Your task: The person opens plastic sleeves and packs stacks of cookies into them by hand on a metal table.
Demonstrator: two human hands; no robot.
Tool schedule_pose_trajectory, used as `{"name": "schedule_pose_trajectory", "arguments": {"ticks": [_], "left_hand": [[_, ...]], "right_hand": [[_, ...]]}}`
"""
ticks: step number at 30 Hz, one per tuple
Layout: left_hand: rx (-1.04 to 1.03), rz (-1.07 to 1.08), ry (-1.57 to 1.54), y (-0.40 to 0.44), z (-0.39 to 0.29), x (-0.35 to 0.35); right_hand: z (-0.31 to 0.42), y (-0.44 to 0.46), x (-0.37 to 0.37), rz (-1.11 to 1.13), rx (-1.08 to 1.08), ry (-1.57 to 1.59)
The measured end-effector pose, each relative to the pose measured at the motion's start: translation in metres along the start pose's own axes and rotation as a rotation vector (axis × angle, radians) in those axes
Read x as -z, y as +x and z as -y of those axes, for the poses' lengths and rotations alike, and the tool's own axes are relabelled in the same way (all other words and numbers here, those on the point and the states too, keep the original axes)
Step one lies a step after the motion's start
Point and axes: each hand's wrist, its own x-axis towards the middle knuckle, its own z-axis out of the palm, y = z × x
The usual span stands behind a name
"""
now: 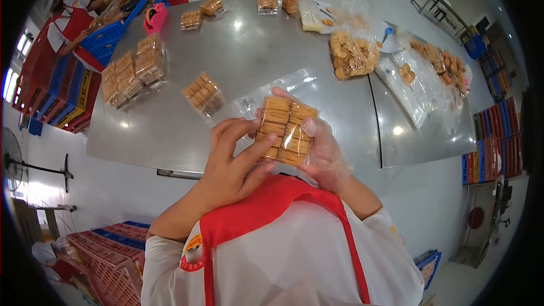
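Observation:
In front of my red apron I hold a clear plastic pack of biscuits (277, 127), stacked in two columns of golden, ridged pieces. My right hand (327, 150), in a clear plastic glove, grips the pack's right side with the thumb on top; fingertips show past its far edge. My bare left hand (232, 156) is at the left side, its fingers lying over the film and the biscuits. Beneath the pack, a flat clear bag (300, 79) lies on the metal table (255, 39). A smaller biscuit pack (203, 95) sits just to the left.
Larger biscuit packs (136, 71) stand at the table's left, near a pink tape dispenser (155, 18). To the right are a bulging bag of biscuits (352, 55), loose plastic bags (405, 88) and blue scissors (387, 34). Beside a blue crate (107, 42) stands a co-worker (65, 28).

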Motion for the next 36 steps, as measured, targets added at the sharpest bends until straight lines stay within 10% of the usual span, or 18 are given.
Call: {"name": "schedule_pose_trajectory", "arguments": {"ticks": [9, 15, 25, 30, 36], "left_hand": [[-0.016, -0.004, -0.176, -0.020, 0.015, -0.013], [-0.032, 0.445, 0.338, -0.033, 0.041, -0.046], [0.006, 0.511, 0.733, -0.047, 0.069, -0.063], [0.187, 0.768, 0.679, -0.016, 0.058, -0.044], [0.165, 0.900, 0.530, 0.058, 0.067, -0.008]], "right_hand": [[0.010, -0.002, 0.010, -0.095, 0.195, -0.122], [0.005, -0.008, 0.060, -0.294, 0.227, -0.128], [-0.027, -0.059, 0.129, -0.282, -0.053, -0.077], [-0.020, -0.044, 0.116, -0.332, 0.171, -0.741], [-0.004, 0.015, 0.073, -0.100, 0.532, -0.337]]}}
